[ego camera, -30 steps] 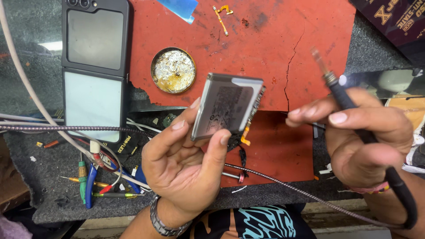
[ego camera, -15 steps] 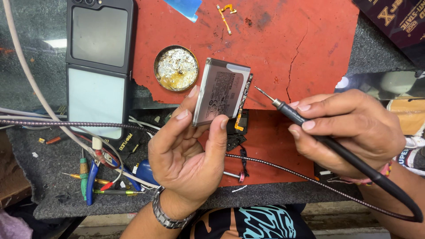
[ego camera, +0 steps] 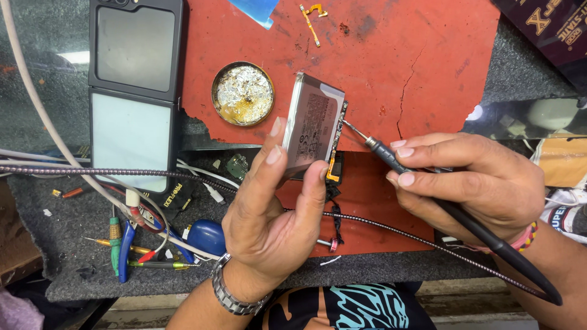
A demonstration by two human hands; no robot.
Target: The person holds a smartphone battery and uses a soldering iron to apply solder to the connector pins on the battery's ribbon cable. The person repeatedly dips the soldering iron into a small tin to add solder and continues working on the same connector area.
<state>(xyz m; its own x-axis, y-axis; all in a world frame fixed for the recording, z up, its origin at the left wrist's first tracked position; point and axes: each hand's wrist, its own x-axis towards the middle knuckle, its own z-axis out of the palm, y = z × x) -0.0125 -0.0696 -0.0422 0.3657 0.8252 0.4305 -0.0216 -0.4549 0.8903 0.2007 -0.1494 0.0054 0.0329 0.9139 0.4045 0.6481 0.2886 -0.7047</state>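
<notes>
Fingers (ego camera: pixel 274 160) of my left hand (ego camera: pixel 272 223) are clamped around one phone battery (ego camera: pixel 312 125), holding it tilted on edge over the near edge of the red mat (ego camera: pixel 428 61), mid-bench (ego camera: pixel 79 244). My right hand (ego camera: pixel 474 180) pinches one soldering iron (ego camera: pixel 391 156) like a pen, palm down, its tip touching the little board strip on the battery's right edge. One round tin of solder gunk (ego camera: pixel 243 93) sits just left of the battery, one flip phone (ego camera: pixel 134 85) lies open at the far left corner.

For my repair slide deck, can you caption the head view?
Left hand holds a flat grey battery upright while the right hand touches a soldering iron tip to its edge connector.
</notes>
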